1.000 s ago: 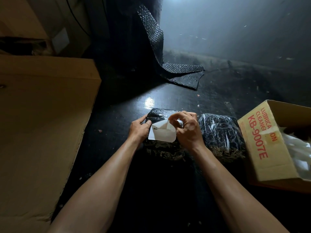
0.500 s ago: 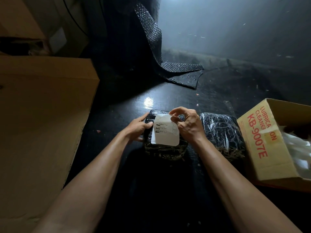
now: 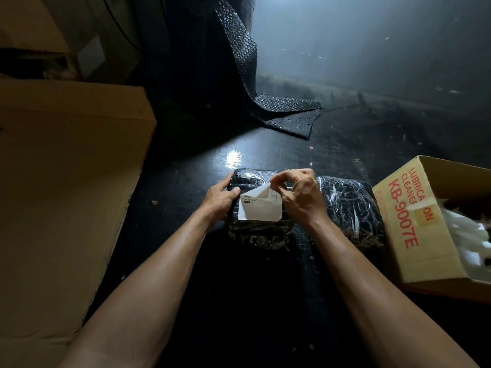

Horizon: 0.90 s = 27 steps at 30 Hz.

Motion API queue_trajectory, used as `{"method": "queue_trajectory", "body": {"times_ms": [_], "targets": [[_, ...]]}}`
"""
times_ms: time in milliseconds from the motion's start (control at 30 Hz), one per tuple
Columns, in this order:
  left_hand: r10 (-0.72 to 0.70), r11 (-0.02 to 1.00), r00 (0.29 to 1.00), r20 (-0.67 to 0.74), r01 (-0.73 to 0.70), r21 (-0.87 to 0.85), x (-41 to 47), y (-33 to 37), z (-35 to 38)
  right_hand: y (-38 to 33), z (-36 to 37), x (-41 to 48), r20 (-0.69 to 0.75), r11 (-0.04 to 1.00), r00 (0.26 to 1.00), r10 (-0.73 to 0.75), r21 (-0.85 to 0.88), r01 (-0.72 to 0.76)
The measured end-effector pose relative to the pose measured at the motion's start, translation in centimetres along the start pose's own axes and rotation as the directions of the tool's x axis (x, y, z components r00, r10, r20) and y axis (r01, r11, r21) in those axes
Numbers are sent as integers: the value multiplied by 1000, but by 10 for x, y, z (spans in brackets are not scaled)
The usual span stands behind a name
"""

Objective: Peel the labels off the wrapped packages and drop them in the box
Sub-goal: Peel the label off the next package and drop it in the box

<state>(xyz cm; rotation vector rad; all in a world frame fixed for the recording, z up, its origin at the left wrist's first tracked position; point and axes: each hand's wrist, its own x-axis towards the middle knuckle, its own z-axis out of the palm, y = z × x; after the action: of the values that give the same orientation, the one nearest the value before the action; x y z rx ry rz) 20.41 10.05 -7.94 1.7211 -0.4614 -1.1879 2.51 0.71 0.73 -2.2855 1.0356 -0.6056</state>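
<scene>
Right hand [image 3: 300,197] grip pinches the label's [image 3: 260,207] curled corner; left hand [image 3: 220,200] clasps the package [image 3: 255,232].

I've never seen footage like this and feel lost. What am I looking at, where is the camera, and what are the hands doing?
The camera sits on a person's head, looking down at their own bare arms; there is no machine. On the dark floor lie two black wrapped packages. The left hand steadies the nearer package, while the right hand pinches the top edge of its white label, folding it over. A second package lies beside it, next to an open cardboard box on the right holding white scraps.
</scene>
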Motion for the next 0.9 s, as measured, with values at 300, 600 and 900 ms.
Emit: {"method": "queue_trajectory", "body": {"times_ms": [300,600,900], "targets": [[74,994,996,-54,-70,79,-10,9,6,-3,5,-16,-53,1000,999,2,30,0],[88,989,993,-72,-78,128,-8,9,7,-4,6,-26,-88,999,995,-39,26,42],[60,991,998,-28,-56,124,-5,5,6,-14,-6,-32,-152,990,987,-59,119,77]]}}
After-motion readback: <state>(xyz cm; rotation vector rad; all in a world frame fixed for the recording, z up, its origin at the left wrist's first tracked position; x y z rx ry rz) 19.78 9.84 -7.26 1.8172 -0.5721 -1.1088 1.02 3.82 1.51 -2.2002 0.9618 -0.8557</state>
